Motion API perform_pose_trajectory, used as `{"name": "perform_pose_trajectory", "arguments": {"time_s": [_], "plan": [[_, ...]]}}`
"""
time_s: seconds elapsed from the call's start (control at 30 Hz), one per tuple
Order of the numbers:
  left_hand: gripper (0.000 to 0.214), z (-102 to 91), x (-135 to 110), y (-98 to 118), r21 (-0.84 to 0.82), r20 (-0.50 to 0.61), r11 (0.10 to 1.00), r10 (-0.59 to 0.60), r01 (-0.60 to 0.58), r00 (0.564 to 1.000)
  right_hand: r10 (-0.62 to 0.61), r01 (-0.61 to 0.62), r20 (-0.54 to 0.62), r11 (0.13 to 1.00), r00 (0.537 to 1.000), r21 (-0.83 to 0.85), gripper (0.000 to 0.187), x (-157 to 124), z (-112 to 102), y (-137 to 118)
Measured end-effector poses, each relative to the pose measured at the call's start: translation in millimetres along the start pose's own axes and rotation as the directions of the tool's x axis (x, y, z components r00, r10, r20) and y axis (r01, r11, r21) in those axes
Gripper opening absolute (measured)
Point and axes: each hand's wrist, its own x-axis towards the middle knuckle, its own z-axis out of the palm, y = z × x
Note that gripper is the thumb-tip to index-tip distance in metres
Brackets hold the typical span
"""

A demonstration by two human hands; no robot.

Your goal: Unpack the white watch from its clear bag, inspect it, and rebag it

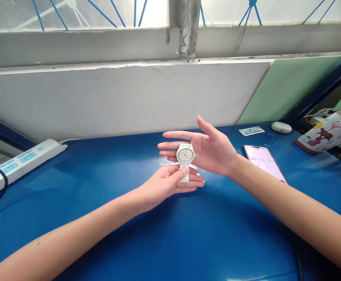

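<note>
A white wristwatch [186,154] with a pale round dial faces up over the middle of the table. My left hand [166,183] pinches its lower strap between thumb and fingers. Just behind the watch, my right hand [214,152] is spread palm up, thumb raised and fingers pointing left. The watch overlaps the fingers of that hand; whether they touch it I cannot tell. A thin white item, perhaps paper, shows partly behind my left fingers, mostly hidden.
On the blue table [100,234], a phone [265,162] showing a timer lies right of my hands, with a card [251,130], a white earbud case [281,127] and a printed container [325,132] beyond. A power strip [24,164] and black cable lie left. A wall closes the back.
</note>
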Motion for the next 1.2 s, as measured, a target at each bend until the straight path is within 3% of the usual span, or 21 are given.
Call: {"name": "perform_pose_trajectory", "arguments": {"time_s": [0.2, 0.33, 0.43, 0.5, 0.57, 0.63, 0.7, 0.8, 0.9, 1.03, 1.2], "plan": [[0.042, -1.1, 1, -3, -0.038, -0.019, 0.999, -0.005, 0.004, 1.000, -0.018, 0.012, -0.037, 0.988, 0.999, -0.157, 0.070, 0, -3, 0], [0.037, -4.3, 2, 3, -0.004, -0.164, 0.997, 0.073, -0.075, 0.984, -0.128, 0.083, -0.075, 0.899, 0.989, -0.431, 0.055, 0, -1, 0], [0.039, -8.3, 1, 9, 0.153, -0.210, 0.973, 0.203, -0.173, 0.956, -0.307, 0.163, -0.085, 0.697, 0.948, -0.698, 0.035, -2, 2, -1], [0.037, -12.5, 0, 11, 0.360, -0.194, 0.898, 0.335, -0.251, 0.922, -0.408, 0.204, -0.032, 0.521, 0.912, -0.829, 0.032, -5, 4, -3], [0.033, -18.6, -1, 11, 0.613, -0.147, 0.729, 0.483, -0.304, 0.864, -0.491, 0.235, 0.067, 0.289, 0.868, -0.928, 0.031, -10, 3, -4], [0.029, -25.6, -1, 9, 0.820, -0.076, 0.490, 0.604, -0.294, 0.794, -0.548, 0.215, 0.162, 0.035, 0.821, -0.976, 0.029, -19, 0, -2], [0.028, -31.1, -1, 5, 0.920, 0.030, 0.273, 0.666, -0.282, 0.745, -0.559, 0.155, 0.190, -0.110, 0.807, -0.982, 0.027, -30, -5, 4], [0.031, -32.3, 0, -2, 0.950, 0.177, 0.070, 0.678, -0.303, 0.714, -0.515, 0.148, 0.197, -0.135, 0.834, -0.980, 0.032, -50, -11, 17], [0.031, -26.2, -2, -6, 0.944, 0.266, -0.021, 0.644, -0.330, 0.717, -0.483, 0.214, 0.257, -0.143, 0.837, -0.966, 0.036, -66, -14, 30], [0.037, -21.0, -3, -7, 0.932, 0.309, -0.026, 0.576, -0.361, 0.757, -0.508, 0.238, 0.317, -0.214, 0.801, -0.947, 0.035, -77, -22, 37], [0.066, -32.0, 4, -10, 0.964, 0.241, -0.013, 0.463, -0.266, 0.853, -0.539, 0.152, 0.214, -0.157, 0.815, -0.976, 0.032, -82, -40, 30]]}}
